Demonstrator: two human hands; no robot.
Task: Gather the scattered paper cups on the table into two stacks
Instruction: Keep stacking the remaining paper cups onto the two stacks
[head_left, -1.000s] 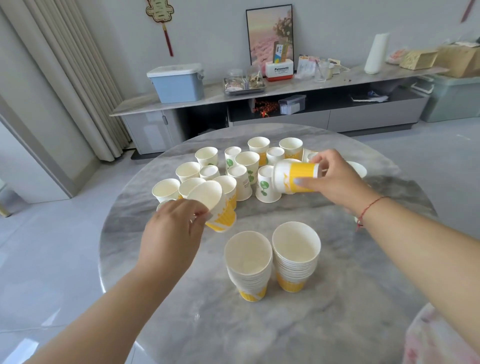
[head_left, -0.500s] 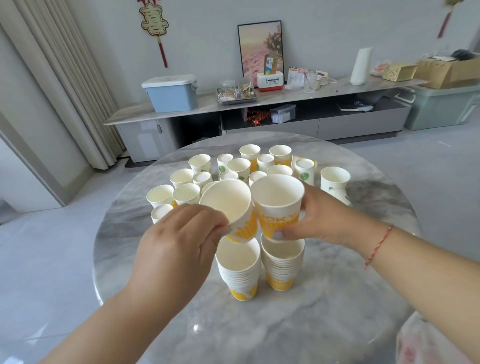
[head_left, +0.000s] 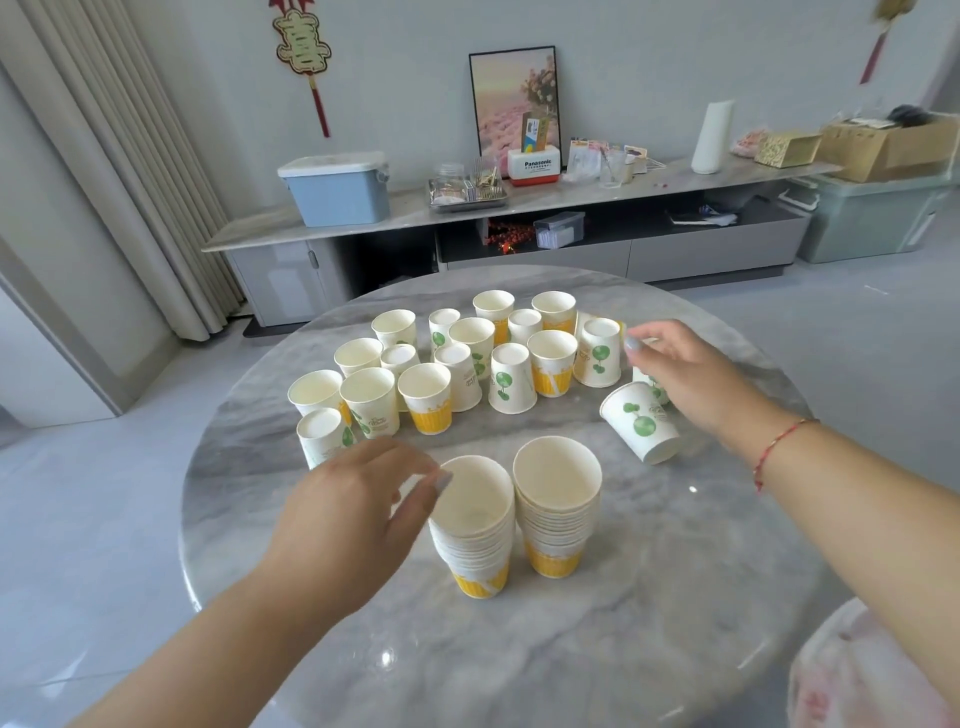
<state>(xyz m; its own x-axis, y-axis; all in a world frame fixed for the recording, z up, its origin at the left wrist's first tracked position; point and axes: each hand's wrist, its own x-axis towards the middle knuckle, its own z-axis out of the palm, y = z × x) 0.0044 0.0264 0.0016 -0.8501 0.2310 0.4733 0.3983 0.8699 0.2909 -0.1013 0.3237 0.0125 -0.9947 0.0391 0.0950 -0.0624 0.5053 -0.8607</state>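
Two stacks (head_left: 471, 525) of paper cups are standing upright, mouths up, touching side by side near the front of the round marble desk (head_left: 675, 623). Loose cups (head_left: 431, 397) are crowding behind them, some upright, some inverted; one green-printed cup (head_left: 640, 422) is leaning tilted. The left hand (head_left: 353, 514) is hovering beside the left stack, fingers released. The right hand (head_left: 675, 369) is reaching among the far-right cups, fingers spread and empty.

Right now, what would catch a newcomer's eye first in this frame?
Two stacks of paper cups stand side by side at the near middle of the round marble table. Behind them spreads a crowd of loose cups, some upside down. Both hands are empty: the left hand beside the stacks, the right hand reaching among the cups.
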